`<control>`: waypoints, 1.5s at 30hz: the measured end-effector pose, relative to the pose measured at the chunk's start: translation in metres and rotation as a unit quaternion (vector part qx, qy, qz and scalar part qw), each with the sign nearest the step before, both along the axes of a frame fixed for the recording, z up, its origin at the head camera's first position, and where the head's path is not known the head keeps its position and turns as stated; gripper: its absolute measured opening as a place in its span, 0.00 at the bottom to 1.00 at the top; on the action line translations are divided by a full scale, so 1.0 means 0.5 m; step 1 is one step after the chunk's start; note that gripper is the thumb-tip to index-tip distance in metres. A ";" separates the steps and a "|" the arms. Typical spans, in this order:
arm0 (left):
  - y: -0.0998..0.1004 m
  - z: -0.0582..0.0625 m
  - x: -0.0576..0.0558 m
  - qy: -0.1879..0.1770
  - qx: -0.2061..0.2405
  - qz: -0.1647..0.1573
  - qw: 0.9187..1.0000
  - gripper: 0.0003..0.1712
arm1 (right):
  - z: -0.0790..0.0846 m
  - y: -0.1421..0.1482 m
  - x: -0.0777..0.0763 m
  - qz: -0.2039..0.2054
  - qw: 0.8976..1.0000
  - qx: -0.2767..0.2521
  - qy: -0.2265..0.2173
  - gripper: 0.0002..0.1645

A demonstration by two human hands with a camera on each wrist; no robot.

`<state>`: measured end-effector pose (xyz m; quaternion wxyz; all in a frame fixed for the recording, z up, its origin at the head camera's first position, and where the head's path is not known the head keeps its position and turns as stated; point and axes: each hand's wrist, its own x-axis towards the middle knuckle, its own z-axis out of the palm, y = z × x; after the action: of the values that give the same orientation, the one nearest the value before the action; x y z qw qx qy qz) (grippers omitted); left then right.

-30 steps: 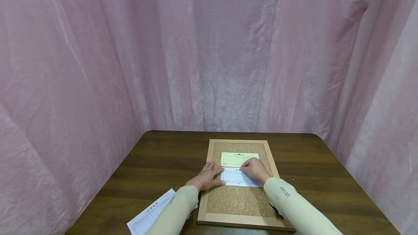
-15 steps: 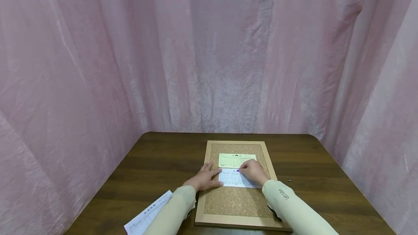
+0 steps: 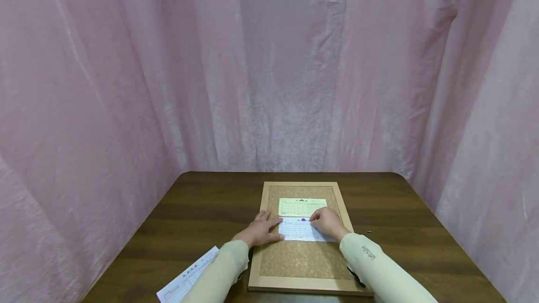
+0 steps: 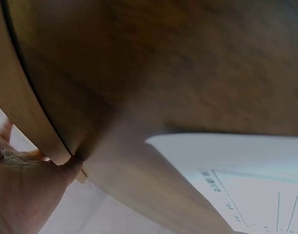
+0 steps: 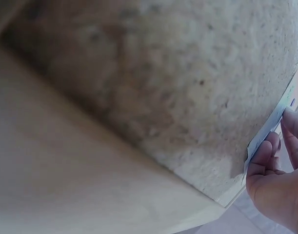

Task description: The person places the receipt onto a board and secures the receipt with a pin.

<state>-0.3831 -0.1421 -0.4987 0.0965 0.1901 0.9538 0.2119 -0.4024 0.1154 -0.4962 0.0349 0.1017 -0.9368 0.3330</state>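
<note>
A cork board (image 3: 301,263) in a light wooden frame lies on the table. A white printed form (image 3: 294,230) rests on it, just below a yellow-green form (image 3: 290,205). A small purple pushpin (image 3: 303,220) stands at the white form's top middle. My left hand (image 3: 258,232) is spread over the board's left frame, its fingertips on the form's left edge. Just right of the pushpin are the fingertips of my right hand (image 3: 328,222), bent over the white form. In the right wrist view, my right hand (image 5: 280,187) has nothing between thumb and fingers, beside the form (image 5: 268,126).
Another printed sheet (image 3: 187,277) lies on the dark wooden table (image 3: 202,209) at the left, partly behind the left sleeve. A tiny metallic thing (image 3: 369,232) lies right of the board. Pink curtains (image 3: 286,69) hang behind and on both sides.
My right fingertips have drawn slightly right, off the purple pushpin, which now shows fully. My left hand holds its place on the board. The whole head view has shifted a little.
</note>
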 end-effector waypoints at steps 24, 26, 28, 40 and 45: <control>-0.019 0.015 0.009 0.026 -0.034 -0.021 0.999 0.43 | 0.007 0.029 0.032 0.032 0.998 0.029 0.044 0.05; -0.023 0.018 0.010 0.020 -0.023 -0.014 0.999 0.43 | 0.008 0.031 0.036 0.037 0.998 0.033 0.048 0.05; -0.027 0.021 0.011 0.015 -0.012 -0.010 1.000 0.43 | 0.008 0.033 0.040 0.039 0.997 0.040 0.053 0.04; -0.066 0.040 0.027 0.008 0.017 -0.012 1.000 0.44 | 0.008 0.051 0.065 0.038 0.995 0.070 0.065 0.09; -0.086 0.039 0.031 0.006 0.022 0.003 1.000 0.43 | 0.012 0.064 0.078 0.017 0.994 0.075 0.076 0.11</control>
<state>-0.3679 -0.1853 -0.4792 0.0862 0.1903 0.9501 0.2317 -0.3632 0.1471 -0.4904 0.0928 0.1454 -0.9517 0.2538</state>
